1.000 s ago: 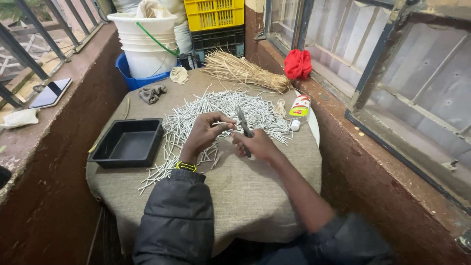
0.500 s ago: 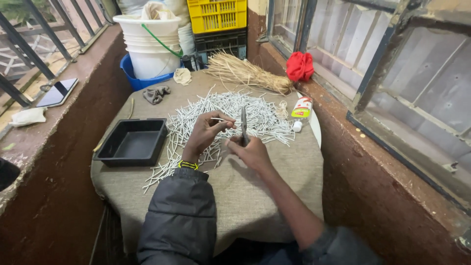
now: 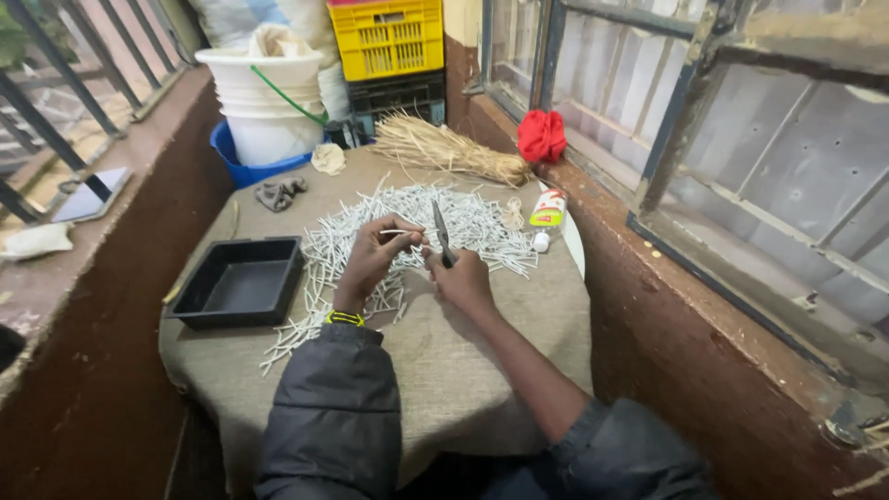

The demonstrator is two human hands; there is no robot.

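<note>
Burlap-covered worktop (image 3: pixel 463 370) — one heap of white sticks (image 3: pixel 463 218), one black tray (image 3: pixel 190 296); your left hand (image 3: pixel 370 259) pinches one stick (image 3: pixel 400 231), right hand (image 3: pixel 461 278) grips scissors (image 3: pixel 440 231).

tray (image 3: pixel 239 289) at left on worktop (image 3: pixel 482 370); heap of sticks (image 3: pixel 435 218) mid-worktop, glue tube (image 3: pixel 548 207) right of it; straw bundle (image 3: pixel 449 148) behind; buckets (image 3: pixel 269 111), crate (image 3: pixel 387 37) beyond.

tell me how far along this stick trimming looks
Early, it seems. Done: nothing visible in the black tray. In hand: the left hand holds one pale stick, the right hand holds scissors beside it. Left: the large pile of sticks on the table.
</note>
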